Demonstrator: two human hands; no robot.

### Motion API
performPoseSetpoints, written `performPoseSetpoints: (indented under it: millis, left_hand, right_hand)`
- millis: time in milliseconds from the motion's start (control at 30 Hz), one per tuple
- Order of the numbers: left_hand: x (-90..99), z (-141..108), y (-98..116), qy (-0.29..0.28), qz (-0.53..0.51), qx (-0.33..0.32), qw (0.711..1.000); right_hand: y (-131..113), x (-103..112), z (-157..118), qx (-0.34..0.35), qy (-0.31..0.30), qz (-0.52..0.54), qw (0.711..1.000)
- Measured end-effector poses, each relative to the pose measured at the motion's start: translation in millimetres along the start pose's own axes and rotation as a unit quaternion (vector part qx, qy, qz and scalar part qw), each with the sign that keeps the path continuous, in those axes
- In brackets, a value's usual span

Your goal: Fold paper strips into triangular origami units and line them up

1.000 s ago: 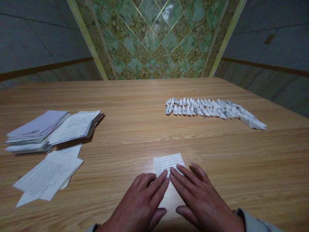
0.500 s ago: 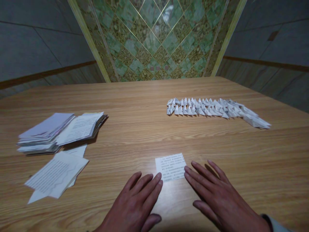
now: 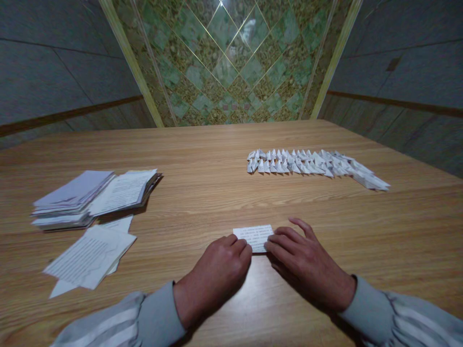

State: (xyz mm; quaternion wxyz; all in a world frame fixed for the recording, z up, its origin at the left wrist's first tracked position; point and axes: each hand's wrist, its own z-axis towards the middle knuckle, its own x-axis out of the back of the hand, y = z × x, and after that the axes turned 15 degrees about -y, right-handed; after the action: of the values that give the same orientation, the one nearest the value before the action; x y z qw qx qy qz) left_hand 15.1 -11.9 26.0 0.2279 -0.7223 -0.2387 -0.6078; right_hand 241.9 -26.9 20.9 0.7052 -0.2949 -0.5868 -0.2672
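Observation:
A small sheet of paper (image 3: pixel 254 234) with printed lines lies on the table in front of me, its near edge turned up or folded over. My left hand (image 3: pixel 226 262) is closed on the near left corner with curled fingers. At the near right corner my right hand (image 3: pixel 300 258) grips the sheet between thumb and fingers, one finger raised. Both thumbs are largely hidden under the hands. The sheet now looks shorter from front to back, with its far edge flat on the wood.
Two interlocked-looking rows of folded paper pieces (image 3: pixel 296 163) stand toward the back right. On the left is a stack of papers (image 3: pixel 75 193), beside another pile of written sheets (image 3: pixel 125 193). Several loose sheets (image 3: pixel 90 258) lie nearer. A tiled wall (image 3: pixel 231 62) rises behind the wooden table (image 3: pixel 195 164).
Both hands have moved forward from lying flat beside the sheet to gripping its near corners. The sheet's near edge has been lifted or folded over. The view has shifted slightly.

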Motion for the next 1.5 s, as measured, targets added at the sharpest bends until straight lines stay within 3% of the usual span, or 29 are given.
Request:
performPoseSetpoints:
  millis: [133, 367, 567, 700, 800, 900, 1033, 1167, 1367, 1500]
  left_hand:
    - [-6.5, -9.6, 1.7, 0.045, -0.039, 0.011, 0.998]
    - [-7.6, -28.8, -8.5, 0.132, -0.082, -0.077, 0.985]
    - [-10.1, -23.3, -19.6, 0.243, -0.144, -0.129, 0.951]
    - [-10.5, -15.7, -11.0, 0.226, -0.106, -0.144, 0.958]
    - [-14.1, -13.4, -2.7, 0.18, -0.085, -0.118, 0.973]
    - [-18.0, -14.2, -0.5, 0.134, -0.129, -0.095, 0.978]
    - [-19.5, -16.1, -7.1, 0.109, -0.246, -0.046, 0.962]
    - [-18.4, -14.9, -14.4, 0.1, -0.332, 0.055, 0.936]
    - [-16.5, -10.7, -14.7, 0.094, -0.372, 0.136, 0.913]
    - [-18.4, -8.3, -13.8, 0.106, -0.348, 0.153, 0.919]
  right_hand:
    - [4.5, -9.7, 7.8, 0.042, 0.054, -0.007, 0.998]
    - [16.3, -9.6, 8.9, 0.055, 0.135, 0.086, 0.986]
    - [27.4, -13.0, 14.9, 0.076, 0.134, 0.14, 0.978]
    - [19.6, -9.4, 14.0, 0.049, 0.071, 0.109, 0.99]
    - [7.2, -4.2, 9.4, 0.046, -0.03, 0.109, 0.993]
    - [-2.6, -3.1, 6.9, 0.047, -0.079, 0.123, 0.988]
    - [-5.8, -6.4, 9.1, 0.032, -0.083, 0.143, 0.986]
    - [-4.8, -8.9, 11.0, 0.001, -0.067, 0.179, 0.981]
    - [-8.1, -9.7, 13.4, -0.057, -0.061, 0.224, 0.971]
    - [-9.5, -10.0, 17.4, -0.083, -0.069, 0.235, 0.966]
